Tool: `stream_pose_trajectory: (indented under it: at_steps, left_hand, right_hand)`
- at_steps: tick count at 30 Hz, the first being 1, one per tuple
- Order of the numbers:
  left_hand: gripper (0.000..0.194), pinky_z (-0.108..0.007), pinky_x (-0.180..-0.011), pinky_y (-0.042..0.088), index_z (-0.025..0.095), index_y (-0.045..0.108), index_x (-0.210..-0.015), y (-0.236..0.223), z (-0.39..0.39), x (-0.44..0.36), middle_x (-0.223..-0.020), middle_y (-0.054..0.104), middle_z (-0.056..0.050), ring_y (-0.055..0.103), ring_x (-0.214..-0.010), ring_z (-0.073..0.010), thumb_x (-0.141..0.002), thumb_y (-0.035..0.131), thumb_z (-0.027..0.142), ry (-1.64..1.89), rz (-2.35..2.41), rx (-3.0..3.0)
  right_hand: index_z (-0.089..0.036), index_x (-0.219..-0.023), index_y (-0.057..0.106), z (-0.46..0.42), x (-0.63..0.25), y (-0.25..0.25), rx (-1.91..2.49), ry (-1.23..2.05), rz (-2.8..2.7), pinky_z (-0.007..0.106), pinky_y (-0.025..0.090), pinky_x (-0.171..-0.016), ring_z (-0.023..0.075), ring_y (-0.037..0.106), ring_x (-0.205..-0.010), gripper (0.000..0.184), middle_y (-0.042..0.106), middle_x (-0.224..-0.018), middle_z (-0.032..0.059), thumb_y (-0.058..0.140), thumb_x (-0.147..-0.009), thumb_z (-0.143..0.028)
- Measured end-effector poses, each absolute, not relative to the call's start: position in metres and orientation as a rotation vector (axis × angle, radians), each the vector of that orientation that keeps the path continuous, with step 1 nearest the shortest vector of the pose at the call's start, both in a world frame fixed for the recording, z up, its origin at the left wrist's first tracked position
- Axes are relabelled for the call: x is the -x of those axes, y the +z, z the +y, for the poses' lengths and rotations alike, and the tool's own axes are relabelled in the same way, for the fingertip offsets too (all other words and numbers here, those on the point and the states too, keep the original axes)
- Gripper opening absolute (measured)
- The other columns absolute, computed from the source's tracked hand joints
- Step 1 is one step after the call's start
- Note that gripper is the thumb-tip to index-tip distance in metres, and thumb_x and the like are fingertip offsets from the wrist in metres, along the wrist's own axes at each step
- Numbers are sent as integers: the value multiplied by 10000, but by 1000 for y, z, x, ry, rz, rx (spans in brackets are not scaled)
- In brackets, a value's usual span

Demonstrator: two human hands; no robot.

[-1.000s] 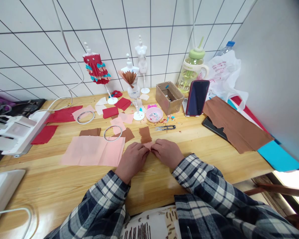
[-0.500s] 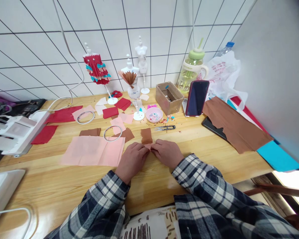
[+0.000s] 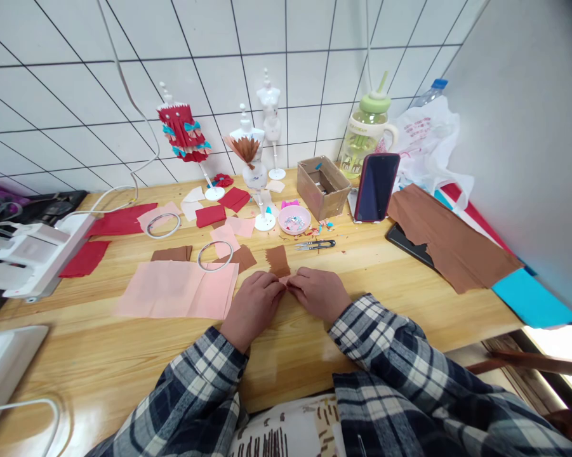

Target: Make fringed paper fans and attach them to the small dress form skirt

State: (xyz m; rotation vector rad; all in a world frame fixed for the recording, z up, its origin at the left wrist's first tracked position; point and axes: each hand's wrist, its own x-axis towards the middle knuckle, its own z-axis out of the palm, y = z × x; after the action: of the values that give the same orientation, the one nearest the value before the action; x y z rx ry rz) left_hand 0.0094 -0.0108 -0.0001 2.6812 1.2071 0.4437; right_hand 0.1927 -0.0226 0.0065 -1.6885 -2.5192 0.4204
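Observation:
My left hand (image 3: pixel 256 307) and my right hand (image 3: pixel 320 294) meet near the middle of the table, fingertips almost touching. Between them they pinch a small piece of pink fabric (image 3: pixel 284 279), mostly hidden by the fingers. A brown fabric piece with a jagged edge (image 3: pixel 278 259) extends just beyond the fingertips; whether it is joined to the pink one I cannot tell. Left of my left hand lies a large pink fabric sheet (image 3: pixel 171 289) with a metal ring (image 3: pixel 214 267) at its upper edge. Thread snips (image 3: pixel 316 244) lie beyond my right hand.
Small dress forms stand along the wall, one in a red dress (image 3: pixel 183 130), one with a brown pleated piece (image 3: pixel 246 151). A bead dish (image 3: pixel 294 219), cardboard box (image 3: pixel 321 197), phone (image 3: pixel 377 187) and drink bottle (image 3: pixel 365 136) stand at the back. Brown cloth (image 3: pixel 450 235) lies right.
The brown jagged piece has tilted slightly, its far end shifting left. Both hands keep their pinch in nearly the same place.

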Motion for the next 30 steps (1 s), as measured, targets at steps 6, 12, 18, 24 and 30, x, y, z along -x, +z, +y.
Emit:
stream_pose_trajectory:
  at_steps: [6, 12, 18, 24, 30]
  left_hand:
    - [193, -375, -784, 499, 159, 707, -937, -2, -11, -10, -874, 705, -72, 611, -831, -221, -940, 523, 216, 390, 1269, -2626]
    - [198, -373, -784, 496, 175, 725, -941, -2, -11, -9, -892, 693, -79, 601, -850, -223, -935, 530, 208, 407, 1248, -2661]
    - [199, -371, -776, 492, 176, 714, -918, -2, -11, -9, -862, 698, -71, 606, -830, -217, -941, 520, 217, 423, 1248, -2663]
    - [170, -378, -769, 497, 171, 717, -926, -3, -11, -10, -846, 693, -71, 610, -821, -225, -925, 550, 206, 391, 1264, -2659]
    - [163, -382, -829, 500, 173, 725, -921, -2, -10, -9, -954, 689, -86, 600, -904, -229, -913, 563, 184, 466, 1245, -2674]
  right_hand:
    - [-230, -1020, 680, -22, -192, 5, 1677, 403, -2535, 275, 396, -661, 165, 629, -863, 328, 668, -994, 39, 375, -1006, -349]
    - [-241, -1053, 669, -23, -192, 3, 1669, 427, -2488, 263, 396, -677, 159, 627, -884, 324, 667, -1019, 38, 367, -1011, -350]
    - [-234, -1035, 686, -22, -192, 4, 1695, 432, -2521, 263, 399, -672, 166, 631, -883, 338, 669, -1005, 44, 373, -1008, -361]
    - [-242, -1049, 672, -21, -192, 4, 1675, 426, -2514, 268, 391, -666, 164, 630, -883, 288, 668, -1012, 29, 411, -995, -352]
    - [-243, -1036, 679, -22, -193, 4, 1669, 413, -2517, 272, 382, -660, 163, 629, -874, 321, 674, -996, 31, 383, -1005, -365]
